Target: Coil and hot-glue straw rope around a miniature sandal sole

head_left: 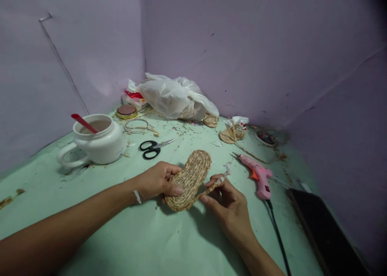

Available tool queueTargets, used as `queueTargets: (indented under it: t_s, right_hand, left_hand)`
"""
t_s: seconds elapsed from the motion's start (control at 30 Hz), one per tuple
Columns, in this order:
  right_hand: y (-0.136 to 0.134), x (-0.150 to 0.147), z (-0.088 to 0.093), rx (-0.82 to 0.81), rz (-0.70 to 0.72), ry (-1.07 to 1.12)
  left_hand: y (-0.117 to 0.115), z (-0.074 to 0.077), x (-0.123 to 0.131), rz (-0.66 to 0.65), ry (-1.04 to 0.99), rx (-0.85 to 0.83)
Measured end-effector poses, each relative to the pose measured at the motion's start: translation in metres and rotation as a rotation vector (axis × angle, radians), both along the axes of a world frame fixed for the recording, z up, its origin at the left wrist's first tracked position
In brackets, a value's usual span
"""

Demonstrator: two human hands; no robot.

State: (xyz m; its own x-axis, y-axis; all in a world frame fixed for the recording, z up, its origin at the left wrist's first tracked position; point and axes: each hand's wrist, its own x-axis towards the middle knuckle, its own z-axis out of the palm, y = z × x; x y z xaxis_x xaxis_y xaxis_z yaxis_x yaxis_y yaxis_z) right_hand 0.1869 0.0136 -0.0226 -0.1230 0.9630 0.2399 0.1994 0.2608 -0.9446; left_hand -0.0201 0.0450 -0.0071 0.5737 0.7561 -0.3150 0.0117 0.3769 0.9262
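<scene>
A sole-shaped piece of coiled straw braid is held above the green table, tilted up to the right. My left hand grips its left side, with the thumb on top and the fingers partly hidden beneath. From its lower right edge runs the loose end of the straw braid, which my right hand pinches between thumb and fingers. Whitish bits cling to the braid's tip. To the right of my right hand lies a pink glue gun. Black-handled scissors rest beyond my left hand.
A white mug holding a red stick stands at the left. Farther back are a plastic bag, a round tin and coiled straw pieces. A dark flat object lies at the right, near the glue gun's cord.
</scene>
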Motion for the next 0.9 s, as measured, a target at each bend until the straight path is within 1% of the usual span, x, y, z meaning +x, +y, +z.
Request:
queueTargets:
  t_s: [0.07,0.13,0.2,0.23,0.27,0.3,0.33,0.37,0.4,0.47,0.53,0.6,0.7,0.8,0.9]
  right_hand:
    - [0.0,0.005,-0.001,-0.136,-0.006,0.009]
    - [0.0,0.012,-0.001,-0.194,-0.097,0.007]
    - [0.0,0.019,0.001,-0.144,-0.243,-0.069]
    - [0.0,0.021,0.003,-0.082,-0.298,-0.136]
    - [0.0,0.023,0.005,-0.001,-0.317,-0.206]
    - [-0.001,0.023,0.007,0.089,-0.289,-0.268]
    - [-0.003,0.023,0.008,0.182,-0.224,-0.318]
    - [-0.004,0.021,0.01,0.273,-0.136,-0.356]
    - [-0.006,0.018,0.01,0.354,-0.046,-0.391]
    - [-0.009,0.01,0.011,0.463,0.085,-0.483]
    - [-0.012,0.002,0.009,0.514,0.129,-0.6]
    - [-0.013,-0.005,0.007,0.548,0.133,-0.687]
    - [-0.013,-0.01,0.004,0.602,0.112,-0.758]
    - [-0.014,-0.011,0.003,0.622,0.084,-0.8]
    - [-0.015,-0.013,0.004,0.659,0.098,-0.858]
  left_hand:
    - [0.001,0.005,-0.002,-0.024,0.103,0.017]
    - [0.001,0.01,-0.004,-0.084,0.217,0.082]
    - [0.0,0.014,-0.006,-0.106,0.384,0.247]
    - [-0.001,0.015,-0.007,-0.087,0.496,0.366]
    - [-0.002,0.016,-0.008,-0.051,0.614,0.499]
    - [-0.004,0.017,-0.009,-0.006,0.719,0.628]
    - [-0.006,0.017,-0.01,0.036,0.795,0.738]
    - [-0.007,0.018,-0.01,0.061,0.834,0.813]
    - [-0.009,0.02,-0.011,0.067,0.841,0.851]
    - [-0.012,0.023,-0.011,0.051,0.812,0.85]
    - [-0.014,0.025,-0.01,-0.005,0.777,0.813]
    - [-0.017,0.025,-0.009,-0.077,0.772,0.791]
    - [-0.02,0.024,-0.006,-0.169,0.839,0.793]
    - [-0.022,0.022,-0.004,-0.212,0.916,0.814]
    - [-0.023,0.022,-0.002,-0.235,0.944,0.843]
